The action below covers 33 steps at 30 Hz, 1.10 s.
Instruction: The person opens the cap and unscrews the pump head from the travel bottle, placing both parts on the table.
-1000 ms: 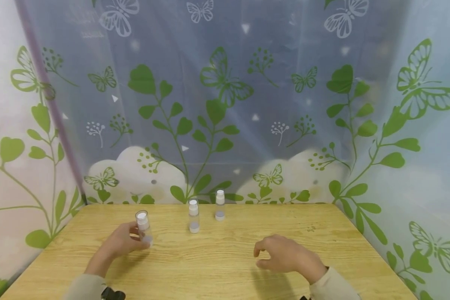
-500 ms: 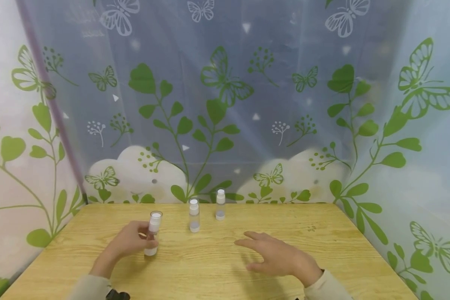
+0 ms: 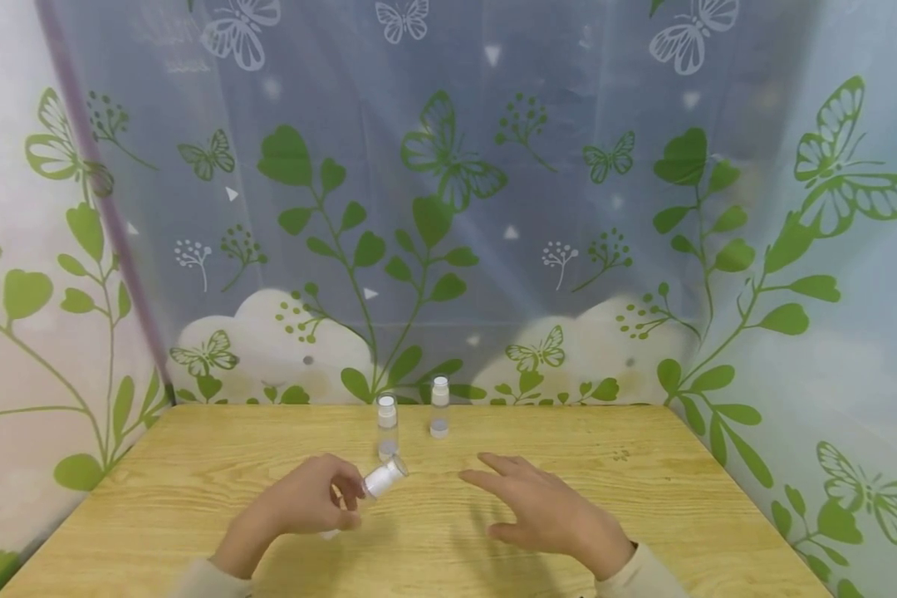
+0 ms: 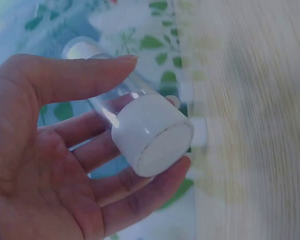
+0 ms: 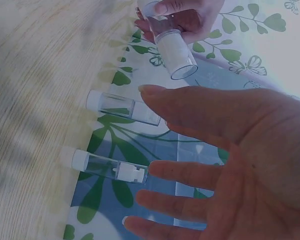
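In the head view my left hand [image 3: 310,498] holds a small clear pump bottle [image 3: 384,477], its capped top tilted to the right, above the table. The left wrist view shows the thumb and curled fingers round the clear body, with the bottle's white base [image 4: 152,135] facing the camera. My right hand [image 3: 541,511] is held over the table with straight, spread fingers and nothing in them. Two similar bottles stand upright toward the back: one nearer bottle [image 3: 387,428], partly behind the held one, and one farther bottle [image 3: 439,407].
The wooden table [image 3: 628,473] ends at the back against a blue-grey curtain [image 3: 523,274] printed with leaves and butterflies. Side curtains [image 3: 852,349] hang along the left and right edges.
My left hand has carried its bottle rightward and tipped it from near upright to slanting right. The right hand has moved slightly left, its fingers straightening from a loose curl.
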### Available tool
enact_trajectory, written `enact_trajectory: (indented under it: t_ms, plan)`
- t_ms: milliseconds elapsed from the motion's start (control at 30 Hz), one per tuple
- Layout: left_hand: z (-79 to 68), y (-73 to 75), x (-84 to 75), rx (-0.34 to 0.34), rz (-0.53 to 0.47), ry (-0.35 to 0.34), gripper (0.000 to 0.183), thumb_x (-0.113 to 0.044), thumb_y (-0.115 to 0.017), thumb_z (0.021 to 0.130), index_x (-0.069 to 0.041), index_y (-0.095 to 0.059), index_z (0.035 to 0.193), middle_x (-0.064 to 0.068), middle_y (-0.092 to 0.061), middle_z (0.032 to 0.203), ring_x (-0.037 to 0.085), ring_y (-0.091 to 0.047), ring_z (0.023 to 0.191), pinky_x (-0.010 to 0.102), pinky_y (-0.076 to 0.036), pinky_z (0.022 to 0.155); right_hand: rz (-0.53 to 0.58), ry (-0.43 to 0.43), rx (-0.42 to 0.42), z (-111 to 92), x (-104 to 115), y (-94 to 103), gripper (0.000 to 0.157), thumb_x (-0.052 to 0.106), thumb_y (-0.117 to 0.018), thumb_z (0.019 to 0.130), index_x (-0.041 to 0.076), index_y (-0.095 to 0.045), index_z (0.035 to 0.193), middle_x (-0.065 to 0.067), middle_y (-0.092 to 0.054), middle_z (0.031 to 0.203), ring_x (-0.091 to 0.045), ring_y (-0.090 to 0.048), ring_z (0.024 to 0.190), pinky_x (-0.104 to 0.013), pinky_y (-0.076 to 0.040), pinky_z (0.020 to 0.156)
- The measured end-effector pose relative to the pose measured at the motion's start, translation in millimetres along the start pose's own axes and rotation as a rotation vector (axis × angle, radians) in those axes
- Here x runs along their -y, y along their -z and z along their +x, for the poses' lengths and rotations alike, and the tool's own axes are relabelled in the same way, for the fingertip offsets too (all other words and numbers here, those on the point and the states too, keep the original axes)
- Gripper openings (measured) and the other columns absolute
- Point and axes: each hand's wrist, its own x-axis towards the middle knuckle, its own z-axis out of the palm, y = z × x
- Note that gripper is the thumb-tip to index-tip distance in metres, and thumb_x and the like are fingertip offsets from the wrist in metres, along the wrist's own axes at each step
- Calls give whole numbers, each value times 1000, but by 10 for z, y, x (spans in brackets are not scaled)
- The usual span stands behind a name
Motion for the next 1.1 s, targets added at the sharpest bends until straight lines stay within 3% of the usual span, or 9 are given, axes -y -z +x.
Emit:
enact_trajectory:
  t_ms: [200,433,1100]
  plan:
    - [-4,-137,-189,16,41,-1,21,-15,-77,71,-10,-70,90,-4,-67,74,9,-58,64,24,-48,57,-30,31,-45,19,43,14,65,26,-73,83,26,-44,141,-10,-48,143,-31,-52,125,-48,-53,86]
    - [-17,-237,-303,33,24,33,22,-13,-78,70,-11,-71,91,-4,-65,71,7,-50,49,24,-45,48,-45,47,-67,36,60,7,63,26,-74,82,25,-47,139,-3,-54,136,-25,-56,119,-42,-54,86]
    - [-3,-456,-526,24,145,57,26,-22,-79,68,-16,-75,94,-12,-62,67,2,-53,58,22,-45,53,-33,70,-67,58,137,-34,59,27,-74,82,23,-50,136,0,-56,134,-20,-57,120,-39,-51,95]
